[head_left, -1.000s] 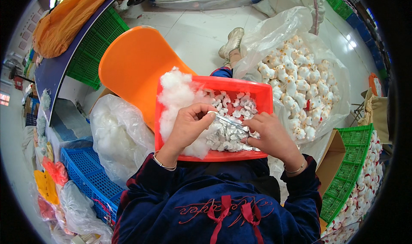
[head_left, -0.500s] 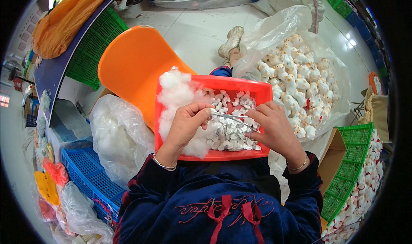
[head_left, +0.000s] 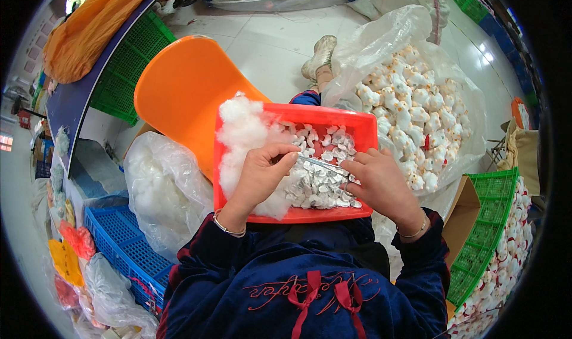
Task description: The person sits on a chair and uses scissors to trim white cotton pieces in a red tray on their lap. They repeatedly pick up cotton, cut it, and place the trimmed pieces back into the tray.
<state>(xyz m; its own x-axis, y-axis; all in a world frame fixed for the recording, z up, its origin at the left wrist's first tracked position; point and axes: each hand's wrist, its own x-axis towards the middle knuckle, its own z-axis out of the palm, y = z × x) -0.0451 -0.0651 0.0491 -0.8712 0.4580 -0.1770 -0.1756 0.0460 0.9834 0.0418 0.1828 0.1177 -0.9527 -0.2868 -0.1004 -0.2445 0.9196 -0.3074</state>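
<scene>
A red plastic bin (head_left: 298, 218) rests on my lap. White fluffy stuffing (head_left: 239, 127) fills its left side, and many small white fabric pieces (head_left: 316, 190) lie in the rest of it. Above them, my right hand (head_left: 381, 178) has its fingers in the handles of slim metal forceps (head_left: 322, 163). The forceps point left toward my left hand (head_left: 262, 171). There the thumb and fingertips are pinched together around the tip of the forceps. What they pinch is mostly hidden; only a small whitish bit shows.
An orange chair (head_left: 190, 95) stands beyond the bin at left, a bag of stuffing (head_left: 164, 187) and a blue crate (head_left: 128, 243) nearer. To the right are a clear bag (head_left: 381, 38) of small white stuffed toys (head_left: 417, 112), a cardboard box (head_left: 462, 220) and a green crate (head_left: 485, 238).
The forceps' handles have come closer together as my right fingers closed. My left hand has shifted slightly to the right and its fingertips now cover more of the white piece.
</scene>
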